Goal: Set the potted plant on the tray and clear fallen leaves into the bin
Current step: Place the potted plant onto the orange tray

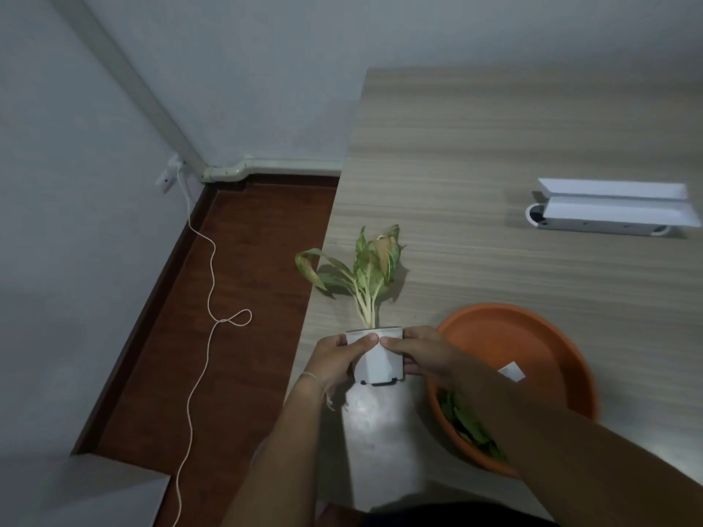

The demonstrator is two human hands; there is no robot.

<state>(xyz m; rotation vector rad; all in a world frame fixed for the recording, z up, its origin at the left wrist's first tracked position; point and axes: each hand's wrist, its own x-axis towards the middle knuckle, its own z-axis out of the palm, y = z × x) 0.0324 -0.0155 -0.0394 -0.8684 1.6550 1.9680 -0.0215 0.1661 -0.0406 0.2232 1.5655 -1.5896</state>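
Note:
A small white pot point(378, 361) with a wilting green and yellow plant point(371, 266) is held between both hands near the table's left edge. My left hand point(334, 361) grips its left side and my right hand point(420, 353) grips its right side, thumbs meeting on the front. Below the pot lies a pale grey flat sheet or tray point(380, 435); whether the pot touches it I cannot tell. An orange round basin point(532, 329) stands right of the pot, with green leaves point(466, 424) inside, partly hidden by my right forearm.
The wooden table point(494, 146) reaches back to the wall. A white folded device point(612, 207) lies at the far right. A white paper scrap point(511, 370) lies in the basin. A white cable point(207, 298) trails over the red-brown floor on the left.

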